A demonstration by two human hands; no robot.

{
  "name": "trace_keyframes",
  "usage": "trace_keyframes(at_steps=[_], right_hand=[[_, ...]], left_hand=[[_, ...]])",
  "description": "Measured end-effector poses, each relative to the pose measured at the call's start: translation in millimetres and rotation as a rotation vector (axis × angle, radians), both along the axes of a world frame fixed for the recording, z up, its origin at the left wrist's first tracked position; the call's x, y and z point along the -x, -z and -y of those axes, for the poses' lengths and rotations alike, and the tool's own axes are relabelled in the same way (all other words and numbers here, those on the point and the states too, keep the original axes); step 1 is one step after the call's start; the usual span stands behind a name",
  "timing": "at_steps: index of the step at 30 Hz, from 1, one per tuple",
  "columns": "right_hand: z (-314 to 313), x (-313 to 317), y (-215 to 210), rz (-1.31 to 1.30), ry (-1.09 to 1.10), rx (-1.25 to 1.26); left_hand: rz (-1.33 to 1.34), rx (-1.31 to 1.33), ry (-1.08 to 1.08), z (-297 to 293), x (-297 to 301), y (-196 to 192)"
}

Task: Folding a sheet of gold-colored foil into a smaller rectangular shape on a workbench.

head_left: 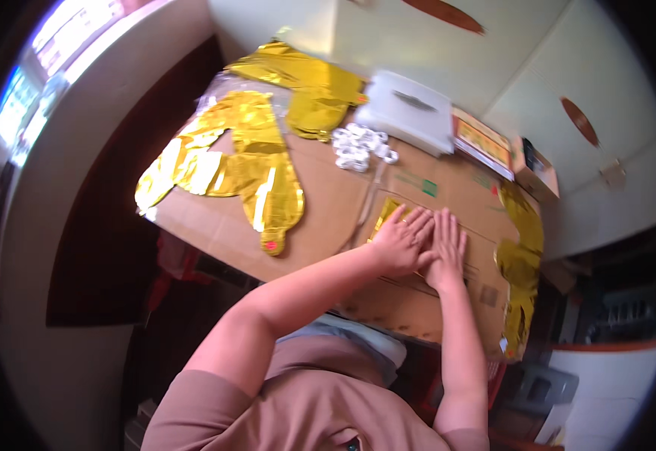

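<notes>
My left hand (401,246) and my right hand (446,252) lie side by side, palms down, fingers stretched out. They press on a small folded piece of gold foil (383,216), which shows only at the left hand's far edge. My hands hide the rest of it. Beneath is a brown cardboard sheet (328,188) covering the table. To the left, a flat gold foil balloon (274,169) is spread out, with a red spot on its near end. Another flat gold foil balloon (317,81) lies behind it. A third gold foil piece (522,274) drapes along the right edge.
Beyond my hands sit a pile of white rings (359,146) and a white plastic box (405,113). A flat red-and-yellow box (483,140) and a small open carton (536,171) stand at the back right. White cabinets (538,68) rise behind; a grey stool (544,387) is at lower right.
</notes>
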State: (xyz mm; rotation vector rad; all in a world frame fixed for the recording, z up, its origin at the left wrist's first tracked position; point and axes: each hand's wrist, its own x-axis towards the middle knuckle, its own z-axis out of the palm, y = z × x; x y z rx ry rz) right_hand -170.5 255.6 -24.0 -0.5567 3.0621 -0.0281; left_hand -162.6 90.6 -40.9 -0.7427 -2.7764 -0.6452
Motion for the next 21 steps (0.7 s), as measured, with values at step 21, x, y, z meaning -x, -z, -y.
trace_keyframes(at_steps=[21], right_hand=[[6.3, -0.8, -6.0, 0.003, 0.107, 0.123]], left_hand=[[0.085, 0.133, -0.008, 34.8, -0.7, -3.9]])
